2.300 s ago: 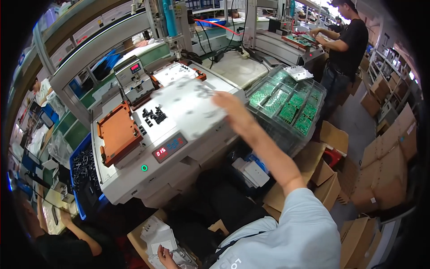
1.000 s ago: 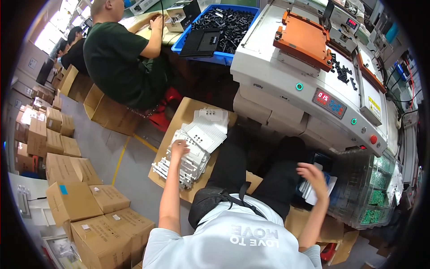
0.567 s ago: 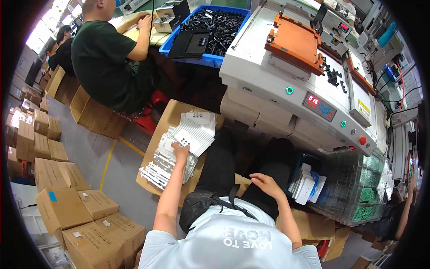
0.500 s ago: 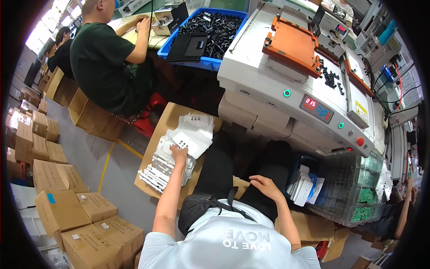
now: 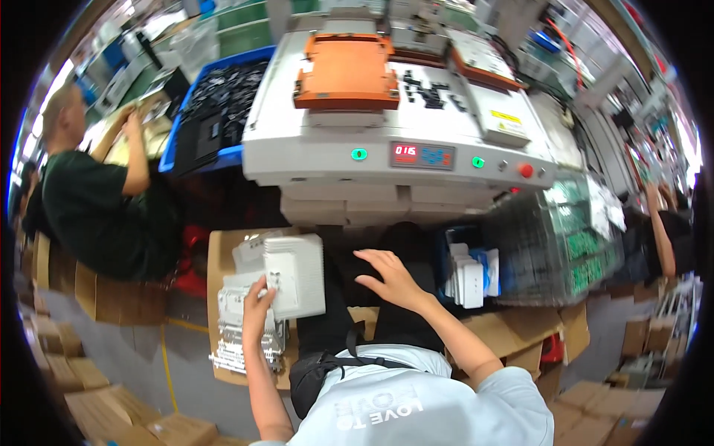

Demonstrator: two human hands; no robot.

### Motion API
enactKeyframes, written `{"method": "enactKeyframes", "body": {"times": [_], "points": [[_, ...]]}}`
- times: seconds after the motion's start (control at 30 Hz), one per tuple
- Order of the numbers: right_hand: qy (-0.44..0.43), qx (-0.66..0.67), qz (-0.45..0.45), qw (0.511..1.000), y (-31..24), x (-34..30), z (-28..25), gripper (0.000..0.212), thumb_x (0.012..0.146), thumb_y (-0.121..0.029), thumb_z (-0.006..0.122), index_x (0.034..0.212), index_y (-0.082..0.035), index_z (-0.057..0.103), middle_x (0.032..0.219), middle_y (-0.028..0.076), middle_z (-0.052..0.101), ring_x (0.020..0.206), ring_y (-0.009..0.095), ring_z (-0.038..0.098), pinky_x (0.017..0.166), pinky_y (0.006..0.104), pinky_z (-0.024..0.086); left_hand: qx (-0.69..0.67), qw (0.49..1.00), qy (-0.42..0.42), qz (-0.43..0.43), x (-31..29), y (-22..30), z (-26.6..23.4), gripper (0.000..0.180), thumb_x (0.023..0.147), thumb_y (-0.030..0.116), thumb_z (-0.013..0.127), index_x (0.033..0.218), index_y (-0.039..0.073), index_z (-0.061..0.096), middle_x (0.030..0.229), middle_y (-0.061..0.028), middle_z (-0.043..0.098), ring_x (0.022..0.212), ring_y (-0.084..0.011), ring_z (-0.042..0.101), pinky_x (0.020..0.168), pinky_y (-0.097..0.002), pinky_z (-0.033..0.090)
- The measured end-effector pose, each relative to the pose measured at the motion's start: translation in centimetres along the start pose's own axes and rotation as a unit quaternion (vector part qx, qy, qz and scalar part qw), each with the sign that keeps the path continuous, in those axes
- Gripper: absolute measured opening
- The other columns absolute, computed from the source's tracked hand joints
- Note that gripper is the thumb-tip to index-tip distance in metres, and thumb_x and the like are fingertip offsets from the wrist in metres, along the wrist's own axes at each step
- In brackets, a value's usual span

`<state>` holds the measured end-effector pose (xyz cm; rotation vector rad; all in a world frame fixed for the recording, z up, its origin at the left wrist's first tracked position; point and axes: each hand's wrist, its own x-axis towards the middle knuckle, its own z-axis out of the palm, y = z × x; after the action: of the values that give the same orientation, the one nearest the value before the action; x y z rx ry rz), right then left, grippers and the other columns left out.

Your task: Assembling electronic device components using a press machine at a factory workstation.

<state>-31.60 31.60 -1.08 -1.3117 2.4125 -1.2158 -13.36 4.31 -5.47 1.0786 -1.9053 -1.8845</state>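
My left hand (image 5: 259,299) grips a white ribbed plastic panel (image 5: 303,276) by its left edge, fingers closed on it. The panel is raised over the right side of a cardboard box (image 5: 221,249). Below and beside it, a pile of similar white panels (image 5: 232,316) lies in that box. My right hand (image 5: 394,281) hangs above my lap with nothing in it, its fingers spread and pointing left toward the panel. A gap separates the right fingers from the panel's right edge.
Ahead stands a white machine (image 5: 297,152) with an orange fixture (image 5: 346,70) and small black parts (image 5: 428,93) on top. Further left is a blue bin (image 5: 168,152) of black parts beside a seated person (image 5: 104,201). White pieces (image 5: 467,279) and clear crates (image 5: 535,245) stand right.
The left hand has lifted a white panel off the pile and brought it rightward. My right hand has moved forward, fingers spreading. The whole view has swung to the right.
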Motion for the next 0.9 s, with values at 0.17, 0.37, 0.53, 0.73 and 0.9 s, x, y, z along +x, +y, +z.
{"method": "enactKeyframes", "body": {"times": [0.17,0.37,0.53,0.73,0.9], "points": [[-0.153,0.223,0.147,0.951,-2.0,1.0,-1.6,0.054,0.086,-0.029,0.064,0.131,-0.006,0.046,0.121,0.014,0.056,0.107,0.024,0.056,0.091,0.0342,0.043,0.079,0.959,-0.266,0.056,-3.6,7.2,4.9,0.033,0.084,0.003,0.062,0.117,-0.002,0.060,0.101,-0.0032,0.054,0.091,-0.0098,0.054,0.078,-0.0220,0.043],[0.077,0.444,0.235,0.861,-0.4,-0.3,-3.2,0.038,0.091,-0.025,0.059,0.119,-0.002,0.047,0.105,0.004,0.056,0.098,0.011,0.052,0.087,0.0266,0.043,-0.315,0.929,-0.194,-0.008,-3.9,9.0,7.5,0.063,0.093,0.021,0.054,0.146,0.012,0.022,0.125,-0.0137,0.050,0.104,-0.0196,0.056,0.090,-0.0305,0.048],[0.202,0.511,0.231,0.803,-1.8,1.0,-4.0,0.040,0.093,-0.025,0.057,0.122,-0.002,0.042,0.108,0.006,0.054,0.100,0.011,0.050,0.089,0.0265,0.041,-0.415,0.861,-0.284,-0.076,-6.5,5.3,12.0,0.083,0.082,0.026,0.068,0.147,0.020,0.017,0.147,-0.0073,0.027,0.132,-0.0332,0.033,0.106,-0.0561,0.032],[0.157,0.206,0.173,0.950,-4.3,2.4,-6.5,0.029,0.092,-0.022,0.058,0.112,-0.002,0.056,0.103,0.008,0.059,0.096,0.012,0.052,0.087,0.0267,0.042,-0.503,0.853,-0.125,-0.062,-5.4,8.0,14.2,0.059,0.087,0.009,0.061,0.138,0.004,0.031,0.134,-0.0106,0.044,0.124,-0.0253,0.044,0.107,-0.0407,0.035],[0.338,-0.341,0.005,0.877,-2.1,9.3,-16.7,0.017,0.083,-0.014,0.063,0.098,-0.007,0.065,0.091,0.010,0.064,0.090,0.029,0.054,0.077,0.0395,0.042,-0.382,0.919,-0.101,-0.010,-5.7,8.9,10.9,0.053,0.085,0.005,0.059,0.134,0.004,0.037,0.125,-0.0111,0.050,0.118,-0.0239,0.050,0.101,-0.0396,0.041]]}}
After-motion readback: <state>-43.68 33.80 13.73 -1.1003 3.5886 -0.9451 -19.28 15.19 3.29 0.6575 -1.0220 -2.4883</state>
